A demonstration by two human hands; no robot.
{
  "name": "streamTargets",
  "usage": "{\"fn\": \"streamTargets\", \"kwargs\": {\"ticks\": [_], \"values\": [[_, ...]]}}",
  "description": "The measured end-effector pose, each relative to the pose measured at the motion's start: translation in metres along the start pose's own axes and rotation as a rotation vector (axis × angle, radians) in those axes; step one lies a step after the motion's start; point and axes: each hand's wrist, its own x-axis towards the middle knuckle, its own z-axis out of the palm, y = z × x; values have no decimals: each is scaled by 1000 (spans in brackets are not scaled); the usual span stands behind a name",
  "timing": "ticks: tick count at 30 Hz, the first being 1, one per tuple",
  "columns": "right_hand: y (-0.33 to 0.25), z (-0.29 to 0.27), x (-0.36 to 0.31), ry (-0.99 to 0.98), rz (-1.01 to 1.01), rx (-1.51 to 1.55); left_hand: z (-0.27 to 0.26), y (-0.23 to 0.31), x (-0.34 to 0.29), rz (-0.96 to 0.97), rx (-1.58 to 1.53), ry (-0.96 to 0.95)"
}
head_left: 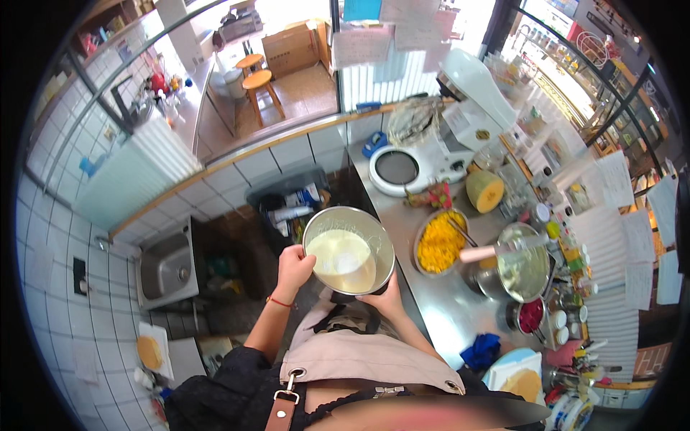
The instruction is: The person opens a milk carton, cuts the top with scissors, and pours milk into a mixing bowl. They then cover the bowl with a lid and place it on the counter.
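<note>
In front of my body I hold a steel mixing bowl (381, 237) with a pale cream-coloured liquid (336, 253) in it. My left hand (295, 267) grips the bowl's left side, thumb near the rim. My right hand (388, 299) supports it at the lower right, its fingers partly hidden beneath the bowl. The liquid lies toward the left and near side, so the bowl looks tilted. It hangs over the floor, just left of the steel counter (438, 316).
On the counter stand a bowl of yellow diced fruit (440, 244), a cut melon (486, 191), a pot of pale mixture (523, 276), a pink-handled spatula (480, 253), a scale (397, 169) and a stand mixer (474, 100). A dark bin (253, 195) is ahead; a sink (167, 269) lies left.
</note>
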Motion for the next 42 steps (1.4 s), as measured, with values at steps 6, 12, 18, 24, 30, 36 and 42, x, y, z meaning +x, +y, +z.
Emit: {"fn": "streamTargets", "kwargs": {"ticks": [6, 12, 18, 24, 30, 36, 42], "values": [[33, 22, 132, 78, -17, 157, 6, 17, 148, 102, 8, -52], [34, 13, 228, 245, -73, 419, 34, 85, 270, 267, 184, -211], [-4, -35, 283, 424, -171, 435, 76, 165, 336, 405, 45, -299], [-27, -83, 300, 561, -304, 72, 119, 156, 360, 365, -62, -408], [-48, -91, 307, 559, -360, -213, 152, 106, 392, 292, -266, -609], [-37, -67, 306, 714, -227, -410, 162, 95, 412, 240, -374, -732], [-44, -84, 300, 539, -336, -332, 157, 75, 385, 317, -314, -535]]}}
